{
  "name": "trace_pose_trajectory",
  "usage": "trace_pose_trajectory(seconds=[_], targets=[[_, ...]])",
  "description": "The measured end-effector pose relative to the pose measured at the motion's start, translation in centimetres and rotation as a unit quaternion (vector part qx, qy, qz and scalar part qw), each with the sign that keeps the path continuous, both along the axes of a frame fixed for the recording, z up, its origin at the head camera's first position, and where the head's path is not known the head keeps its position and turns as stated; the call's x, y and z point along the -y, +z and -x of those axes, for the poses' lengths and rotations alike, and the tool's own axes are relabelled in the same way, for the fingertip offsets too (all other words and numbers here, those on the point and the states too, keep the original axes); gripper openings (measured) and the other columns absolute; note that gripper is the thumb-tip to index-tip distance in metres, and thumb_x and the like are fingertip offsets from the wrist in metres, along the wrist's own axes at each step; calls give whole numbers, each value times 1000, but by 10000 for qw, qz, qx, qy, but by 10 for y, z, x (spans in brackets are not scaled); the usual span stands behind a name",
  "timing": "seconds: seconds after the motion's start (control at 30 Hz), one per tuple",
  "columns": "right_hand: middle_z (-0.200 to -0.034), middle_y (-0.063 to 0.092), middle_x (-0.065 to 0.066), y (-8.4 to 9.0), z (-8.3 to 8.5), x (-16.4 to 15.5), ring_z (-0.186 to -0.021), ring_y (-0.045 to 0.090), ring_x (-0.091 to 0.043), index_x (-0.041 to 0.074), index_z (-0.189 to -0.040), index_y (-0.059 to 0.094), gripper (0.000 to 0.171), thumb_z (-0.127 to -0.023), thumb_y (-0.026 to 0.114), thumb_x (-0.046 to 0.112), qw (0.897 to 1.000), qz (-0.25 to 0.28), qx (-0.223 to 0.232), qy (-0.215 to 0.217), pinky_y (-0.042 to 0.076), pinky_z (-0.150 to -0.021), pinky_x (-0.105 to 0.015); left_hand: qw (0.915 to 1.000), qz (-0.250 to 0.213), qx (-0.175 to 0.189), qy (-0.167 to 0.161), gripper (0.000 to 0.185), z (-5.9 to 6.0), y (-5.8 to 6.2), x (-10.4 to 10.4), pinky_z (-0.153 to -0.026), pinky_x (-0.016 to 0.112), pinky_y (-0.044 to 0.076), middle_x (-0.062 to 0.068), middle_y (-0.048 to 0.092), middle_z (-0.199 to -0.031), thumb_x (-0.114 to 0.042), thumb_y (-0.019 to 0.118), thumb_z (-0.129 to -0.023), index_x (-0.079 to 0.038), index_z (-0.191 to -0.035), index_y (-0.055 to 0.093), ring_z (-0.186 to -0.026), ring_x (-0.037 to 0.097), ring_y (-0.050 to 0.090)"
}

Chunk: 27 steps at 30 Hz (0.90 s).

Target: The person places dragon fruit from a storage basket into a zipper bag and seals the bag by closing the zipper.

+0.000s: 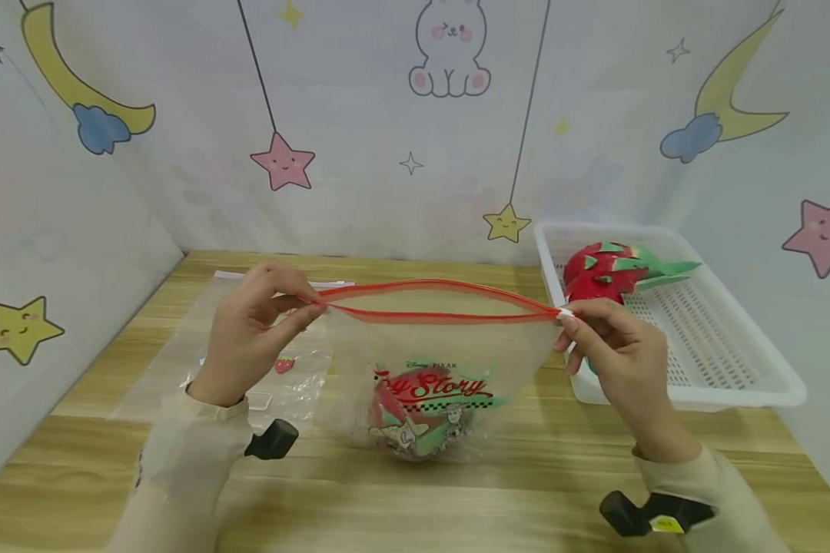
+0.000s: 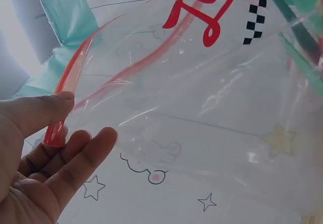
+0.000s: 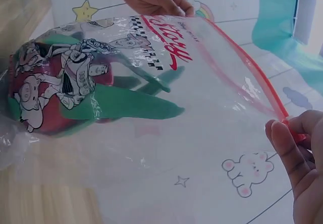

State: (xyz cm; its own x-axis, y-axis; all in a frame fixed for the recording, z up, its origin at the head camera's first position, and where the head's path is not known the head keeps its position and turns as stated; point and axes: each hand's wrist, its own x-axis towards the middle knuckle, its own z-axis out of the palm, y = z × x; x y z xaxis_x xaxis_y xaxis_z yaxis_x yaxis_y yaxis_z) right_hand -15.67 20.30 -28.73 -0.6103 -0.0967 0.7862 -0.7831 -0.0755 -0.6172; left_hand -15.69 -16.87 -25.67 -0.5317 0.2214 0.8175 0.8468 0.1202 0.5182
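Left hand: the left hand [image 1: 249, 330] pinched the left end of the red zip strip [image 1: 436, 301] between thumb and curled fingers.
Right hand: the right hand [image 1: 619, 357] pinched the strip's other end the same way, just in front of the white basket [image 1: 733, 361].
Bag: the printed zip bag [image 1: 432, 384] hung between the hands, mouth gaping, its bottom resting on the wooden table [image 1: 456, 499] with a red-and-green dragon fruit [image 3: 116, 105] inside.
Risk: I judged a slipped pinch would drop the mouth; the fruit's weight could tip the bag over.
Second risk: pulling the ends too taut might strain the thin film.
Edges: the basket, holding another dragon fruit [image 1: 609, 270], crowded the right hand; a flat plastic bag [image 1: 200, 346] lay under the left.
Open room: bare tabletop lay nearer the person.
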Motion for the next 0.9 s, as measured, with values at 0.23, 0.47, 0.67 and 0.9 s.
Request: trace_pose_trajectory(seconds=[0.23, 0.47, 0.67, 0.9], targets=[[-73, 69, -2, 19, 0, 4, -52, 59, -9, -15, -95, 64, 14, -83, 58, -20, 9996, -95, -245, 44, 49, -47, -17, 9967, -374, -451, -568, 23, -9, 7, -2, -66, 15, 52, 3, 59, -97, -5, 69, -86, 16, -87, 58, -79, 10, 57], [-74, 70, -2, 31, 1, 3, -50, 58, -8, -16, -94, 64, 12, -83, 61, -17, 9993, -30, -360, -113, 49, -47, -15, 9966, -201, -579, -545, 24, -11, 9, -8, -71, 14, 52, 3, 58, -95, -9, 69, -87, 14, -88, 60, -85, 10, 57], [-69, 68, 2, 27, 3, -1, -45, 51, -6, -15, -93, 63, 15, -80, 59, -21, 9975, -521, -242, -421, 43, -42, -16, 9969, 500, -549, 244, 24, -8, 5, -12, -74, 11, 51, 3, 57, -90, -19, 67, -90, 5, -86, 64, -85, 5, 55], [-63, 60, 6, 25, 3, -9, -41, 42, -6, -6, -95, 65, 17, -81, 64, -16, 9775, -1581, -24, -1398, 37, -37, -18, 9936, 790, -524, 609, 27, -3, -3, -16, -72, 10, 49, 9, 58, -88, -28, 63, -91, -1, -87, 66, -84, 5, 55]])
